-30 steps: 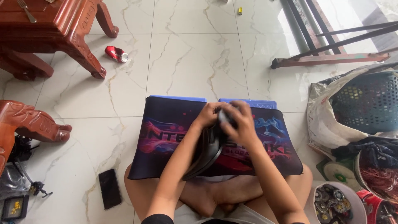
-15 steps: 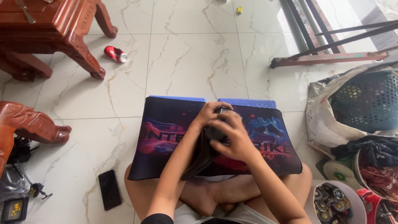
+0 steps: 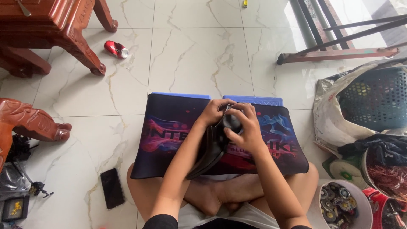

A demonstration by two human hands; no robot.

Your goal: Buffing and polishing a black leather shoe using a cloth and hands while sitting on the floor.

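I sit cross-legged on a tiled floor with a dark mat (image 3: pixel 169 135) printed in red and blue lying over blue stools across my lap. Above its middle, my left hand (image 3: pixel 214 112) and my right hand (image 3: pixel 246 127) both grip a black curved object (image 3: pixel 212 148), a strap-like piece with a rounded black part between my fingers. Its lower end hangs down toward my legs. What exactly the object is cannot be told.
A black phone (image 3: pixel 112 188) lies on the floor by my left knee. A red can (image 3: pixel 116 49) lies near carved wooden furniture (image 3: pixel 51 29) at the left. A dark basket in a sack (image 3: pixel 373 97) and tubs of small parts (image 3: pixel 343 205) stand at the right.
My hands have shifted slightly on the black object, turning it; my right hand moved down over its rounded part. Everything else stays put.
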